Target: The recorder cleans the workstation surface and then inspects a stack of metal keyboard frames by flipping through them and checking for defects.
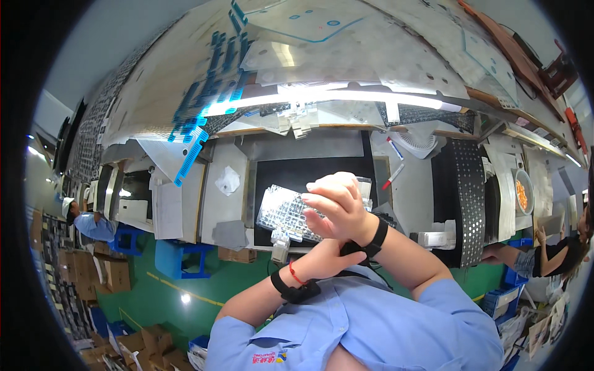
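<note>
My right hand [337, 204] is raised above the black work surface [309, 170]. Its fingers are apart and loosely bent, with nothing in them. Around the right wrist runs a black wristband [376, 240]. My left hand [323, 263] reaches across to that wrist and touches it near the band; its fingertips are hidden there. On the left wrist are another black band [281, 285] and a red cord bracelet [296, 273]. Partly covered by my right hand, a pale sheet [278, 207] with rows of small black marks lies on the work surface. Small pale blocks [280, 246] sit at its near edge.
A lit tube lamp [346, 96] crosses above the bench. To the right are a red marker [393, 177], a white fan [416, 143] and a black perforated strip [470, 198]. A crumpled white bag [228, 180] lies left. Other people work at both sides; a blue stool [179, 258] stands left.
</note>
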The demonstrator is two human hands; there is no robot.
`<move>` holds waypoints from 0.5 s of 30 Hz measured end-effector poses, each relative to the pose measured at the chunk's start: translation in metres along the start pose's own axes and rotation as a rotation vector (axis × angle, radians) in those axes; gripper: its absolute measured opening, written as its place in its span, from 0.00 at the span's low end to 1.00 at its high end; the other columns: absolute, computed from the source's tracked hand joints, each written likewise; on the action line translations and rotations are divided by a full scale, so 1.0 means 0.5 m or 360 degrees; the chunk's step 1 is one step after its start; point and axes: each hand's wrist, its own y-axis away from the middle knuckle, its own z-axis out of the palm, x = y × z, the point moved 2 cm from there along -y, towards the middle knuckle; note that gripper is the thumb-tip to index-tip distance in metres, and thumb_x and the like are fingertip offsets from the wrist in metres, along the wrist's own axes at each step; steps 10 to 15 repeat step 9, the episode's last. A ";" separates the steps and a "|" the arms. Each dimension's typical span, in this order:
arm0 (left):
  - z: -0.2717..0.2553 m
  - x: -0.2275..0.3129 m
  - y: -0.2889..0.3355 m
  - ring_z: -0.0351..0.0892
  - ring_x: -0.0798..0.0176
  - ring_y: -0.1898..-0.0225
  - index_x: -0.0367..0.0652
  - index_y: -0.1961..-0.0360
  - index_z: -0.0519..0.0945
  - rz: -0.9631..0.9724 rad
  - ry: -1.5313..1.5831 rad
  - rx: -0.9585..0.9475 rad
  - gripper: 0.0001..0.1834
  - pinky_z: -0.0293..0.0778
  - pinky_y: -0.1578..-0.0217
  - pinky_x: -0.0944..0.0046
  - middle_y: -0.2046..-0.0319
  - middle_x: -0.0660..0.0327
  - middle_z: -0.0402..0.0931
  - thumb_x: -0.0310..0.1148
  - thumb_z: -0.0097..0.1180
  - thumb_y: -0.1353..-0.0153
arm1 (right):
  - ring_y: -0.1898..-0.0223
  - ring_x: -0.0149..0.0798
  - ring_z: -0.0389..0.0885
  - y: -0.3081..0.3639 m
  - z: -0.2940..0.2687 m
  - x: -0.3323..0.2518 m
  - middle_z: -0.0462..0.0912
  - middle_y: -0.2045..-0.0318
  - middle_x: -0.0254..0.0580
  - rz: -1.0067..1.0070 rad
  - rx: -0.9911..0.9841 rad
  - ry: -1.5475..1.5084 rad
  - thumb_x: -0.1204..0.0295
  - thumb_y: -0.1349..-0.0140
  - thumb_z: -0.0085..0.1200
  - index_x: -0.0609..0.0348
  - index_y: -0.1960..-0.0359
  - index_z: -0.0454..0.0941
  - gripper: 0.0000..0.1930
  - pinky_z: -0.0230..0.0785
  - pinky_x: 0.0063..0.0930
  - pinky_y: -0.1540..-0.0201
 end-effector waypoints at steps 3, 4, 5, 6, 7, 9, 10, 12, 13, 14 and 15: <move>0.024 -0.027 0.003 0.77 0.58 0.46 0.30 0.42 0.73 -0.0038 -0.0081 -0.0040 0.24 0.73 0.44 0.58 0.49 0.48 0.79 0.32 0.61 0.35 | 0.56 0.39 0.76 0.022 -0.013 -0.005 0.79 0.54 0.35 0.0077 -0.0053 -0.0114 0.68 0.42 0.61 0.52 0.49 0.78 0.18 0.68 0.37 0.52; 0.025 -0.029 0.010 0.78 0.57 0.46 0.29 0.42 0.73 -0.0024 -0.0086 -0.0143 0.25 0.73 0.44 0.58 0.49 0.48 0.79 0.33 0.61 0.35 | 0.58 0.38 0.76 0.027 -0.015 -0.016 0.78 0.56 0.36 0.0504 0.0025 -0.0577 0.67 0.40 0.60 0.54 0.49 0.77 0.17 0.69 0.35 0.53; 0.021 -0.026 0.018 0.78 0.56 0.46 0.29 0.41 0.72 -0.0005 -0.0092 -0.0253 0.26 0.73 0.44 0.58 0.48 0.47 0.79 0.35 0.61 0.35 | 0.59 0.38 0.76 0.022 -0.021 -0.044 0.78 0.57 0.37 0.0934 0.0102 -0.1028 0.65 0.37 0.59 0.56 0.49 0.76 0.17 0.69 0.33 0.54; 0.015 -0.022 0.032 0.78 0.55 0.45 0.29 0.41 0.72 0.0015 -0.0102 -0.0340 0.27 0.73 0.44 0.58 0.47 0.47 0.79 0.36 0.62 0.35 | 0.61 0.37 0.76 0.025 -0.013 -0.069 0.77 0.59 0.38 0.1359 0.0168 -0.1493 0.63 0.35 0.58 0.59 0.48 0.75 0.18 0.69 0.31 0.55; 0.008 -0.025 0.042 0.76 0.53 0.41 0.29 0.38 0.70 -0.0179 -0.0084 -0.0467 0.32 0.71 0.40 0.55 0.43 0.45 0.77 0.40 0.64 0.36 | 0.61 0.35 0.74 0.036 0.001 -0.079 0.76 0.60 0.38 0.1789 0.0252 -0.2077 0.60 0.33 0.54 0.59 0.46 0.73 0.20 0.68 0.28 0.55; -0.010 -0.031 0.082 0.69 0.51 0.34 0.33 0.33 0.66 -0.0118 -0.0118 -0.0552 0.36 0.61 0.32 0.54 0.36 0.42 0.70 0.42 0.63 0.35 | 0.59 0.34 0.74 0.035 0.016 -0.089 0.76 0.61 0.41 0.2041 0.0275 -0.2507 0.58 0.33 0.54 0.58 0.44 0.73 0.22 0.68 0.27 0.55; -0.010 -0.031 0.082 0.69 0.51 0.34 0.33 0.33 0.66 -0.0118 -0.0118 -0.0552 0.36 0.61 0.32 0.54 0.36 0.42 0.70 0.42 0.63 0.35 | 0.59 0.34 0.74 0.035 0.016 -0.089 0.76 0.61 0.41 0.2041 0.0275 -0.2507 0.58 0.33 0.54 0.58 0.44 0.73 0.22 0.68 0.27 0.55; -0.010 -0.031 0.082 0.69 0.51 0.34 0.33 0.33 0.66 -0.0118 -0.0118 -0.0552 0.36 0.61 0.32 0.54 0.36 0.42 0.70 0.42 0.63 0.35 | 0.59 0.34 0.74 0.035 0.016 -0.089 0.76 0.61 0.41 0.2041 0.0275 -0.2507 0.58 0.33 0.54 0.58 0.44 0.73 0.22 0.68 0.27 0.55; -0.010 -0.031 0.082 0.69 0.51 0.34 0.33 0.33 0.66 -0.0118 -0.0118 -0.0552 0.36 0.61 0.32 0.54 0.36 0.42 0.70 0.42 0.63 0.35 | 0.59 0.34 0.74 0.035 0.016 -0.089 0.76 0.61 0.41 0.2041 0.0275 -0.2507 0.58 0.33 0.54 0.58 0.44 0.73 0.22 0.68 0.27 0.55; -0.010 -0.031 0.082 0.69 0.51 0.34 0.33 0.33 0.66 -0.0118 -0.0118 -0.0552 0.36 0.61 0.32 0.54 0.36 0.42 0.70 0.42 0.63 0.35 | 0.59 0.34 0.74 0.035 0.016 -0.089 0.76 0.61 0.41 0.2041 0.0275 -0.2507 0.58 0.33 0.54 0.58 0.44 0.73 0.22 0.68 0.27 0.55; -0.010 -0.031 0.082 0.69 0.51 0.34 0.33 0.33 0.66 -0.0118 -0.0118 -0.0552 0.36 0.61 0.32 0.54 0.36 0.42 0.70 0.42 0.63 0.35 | 0.59 0.34 0.74 0.035 0.016 -0.089 0.76 0.61 0.41 0.2041 0.0275 -0.2507 0.58 0.33 0.54 0.58 0.44 0.73 0.22 0.68 0.27 0.55</move>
